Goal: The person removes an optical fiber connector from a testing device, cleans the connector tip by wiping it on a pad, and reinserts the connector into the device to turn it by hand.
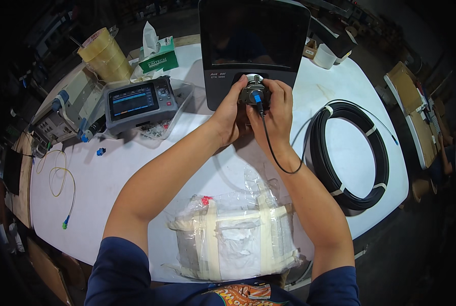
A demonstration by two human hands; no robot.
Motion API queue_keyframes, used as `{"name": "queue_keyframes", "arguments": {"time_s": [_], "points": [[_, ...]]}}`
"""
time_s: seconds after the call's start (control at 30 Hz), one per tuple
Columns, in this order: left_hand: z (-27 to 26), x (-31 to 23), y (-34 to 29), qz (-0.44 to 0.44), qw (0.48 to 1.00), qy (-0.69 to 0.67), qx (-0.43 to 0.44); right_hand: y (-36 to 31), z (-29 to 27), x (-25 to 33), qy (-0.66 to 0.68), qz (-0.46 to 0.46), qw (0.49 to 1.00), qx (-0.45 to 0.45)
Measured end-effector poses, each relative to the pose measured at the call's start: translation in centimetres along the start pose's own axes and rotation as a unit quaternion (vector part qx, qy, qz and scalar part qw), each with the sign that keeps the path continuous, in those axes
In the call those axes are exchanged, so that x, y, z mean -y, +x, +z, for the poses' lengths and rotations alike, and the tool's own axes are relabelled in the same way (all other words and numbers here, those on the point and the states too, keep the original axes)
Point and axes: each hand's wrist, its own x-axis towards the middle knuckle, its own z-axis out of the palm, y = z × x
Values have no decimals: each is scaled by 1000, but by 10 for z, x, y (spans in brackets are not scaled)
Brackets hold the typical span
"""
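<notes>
A tall dark device with a black screen (258,38) stands upright at the far middle of the table. Low on its front is a round dark metal port (248,94) with a small knob on top. A blue fiber-optic connector (257,97) sits at the port, and its black cable (268,135) loops down past my right wrist. My left hand (229,115) is closed around the port's left side, thumb near its top. From the right, my right hand (276,109) grips the port with bent fingers. Some fingertips of both hands are hidden behind it.
At right lies a coil of black cable (319,148) tied with white bands. A handheld tester (141,104) rests on a clear bin (184,102) at left, near tape rolls (105,56) and a tissue box (159,56). A taped plastic-wrapped bundle (238,239) lies close to me.
</notes>
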Motion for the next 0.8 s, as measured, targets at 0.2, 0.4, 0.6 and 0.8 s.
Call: {"name": "queue_keyframes", "arguments": {"time_s": [0.2,0.4,0.6,0.8], "points": [[-2,1,1,-10,1000,-10,13,-1,-1,-2,13,5,1000,8],[0,1,-2,-2,1000,-18,0,1,-3,-1,26,8,999,20],[0,2,-3,2,1000,-19,0,0,-4,-2,21,-1,999,29],[-3,4,0,-7,999,-40,24,0,-6,1,51,33,997,47]]}}
